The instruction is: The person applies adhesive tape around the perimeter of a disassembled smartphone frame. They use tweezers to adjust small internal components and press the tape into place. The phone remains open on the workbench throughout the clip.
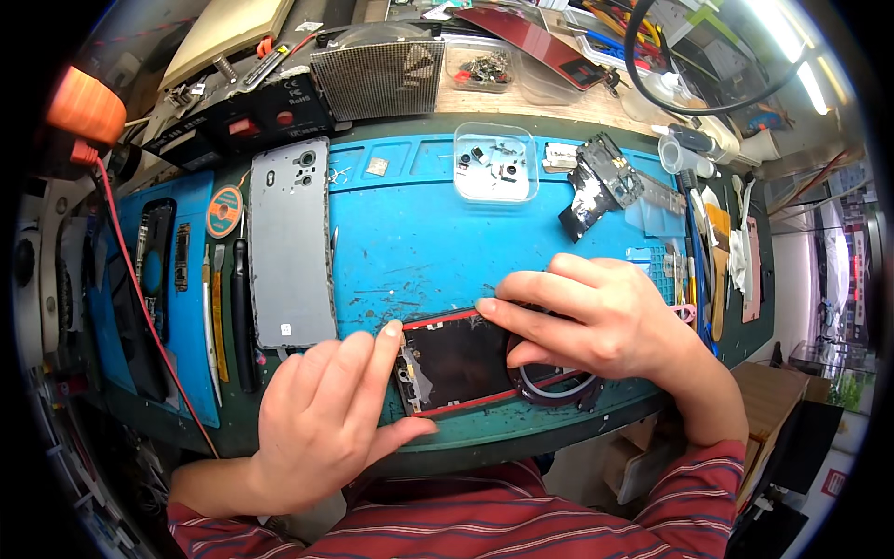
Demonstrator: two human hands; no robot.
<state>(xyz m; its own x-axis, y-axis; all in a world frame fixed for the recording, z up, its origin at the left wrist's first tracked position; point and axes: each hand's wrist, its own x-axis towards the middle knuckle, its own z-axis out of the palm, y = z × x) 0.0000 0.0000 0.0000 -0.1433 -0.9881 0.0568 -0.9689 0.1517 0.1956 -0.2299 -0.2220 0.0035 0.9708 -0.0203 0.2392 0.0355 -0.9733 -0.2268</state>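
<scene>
**Both hands on an opened phone**

Down on the blue mat (410, 242), near its front edge, lies the opened phone (456, 359). Left hand (326, 419) steadies its left end, fingers loosely extended. Right hand (596, 321) presses flat on top. It looks thin, stiff and fragile; best held by its red edges. Its right end is hidden.

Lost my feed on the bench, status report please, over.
Left hand fingertip on the opened phone, left edge. Right hand pressing its right side. Grey back cover lies apart, left. Nothing between hands and phone.
</scene>
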